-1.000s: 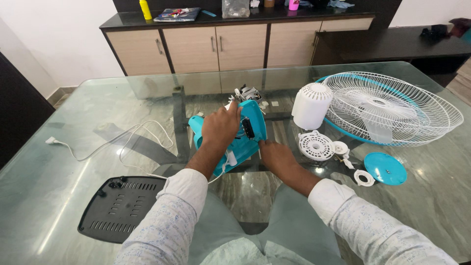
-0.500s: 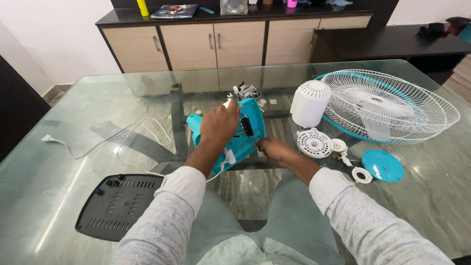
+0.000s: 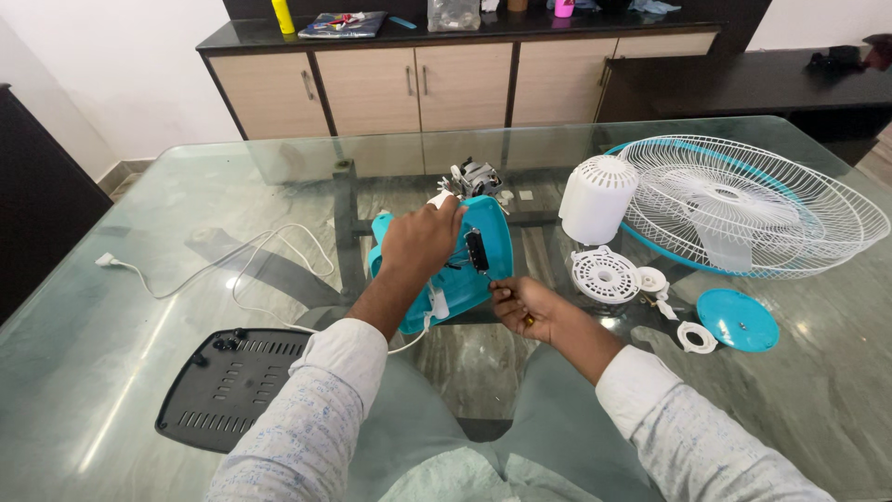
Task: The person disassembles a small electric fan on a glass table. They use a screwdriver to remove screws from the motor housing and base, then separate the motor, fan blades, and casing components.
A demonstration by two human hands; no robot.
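Note:
My left hand (image 3: 420, 240) grips the top of a teal fan body (image 3: 474, 260) standing tilted on the glass table (image 3: 186, 186). A grey motor (image 3: 474, 175) sticks out behind the body. A black switch panel (image 3: 476, 249) shows on the teal face. My right hand (image 3: 526, 305) is closed around a small screwdriver (image 3: 502, 288) with a yellow end, its tip pointing up at the lower edge of the switch panel.
A white power cord (image 3: 242, 270) trails left. A black base plate (image 3: 232, 386) lies near the front left. To the right are a white motor cover (image 3: 595, 198), a wire fan guard with blade (image 3: 743, 204), a white round vent piece (image 3: 602, 275), small white rings and a teal disc (image 3: 737, 320).
My right hand has turned palm up and drawn slightly back toward me, with the screwdriver tip still near the switch panel. The left hand keeps its hold on the teal body.

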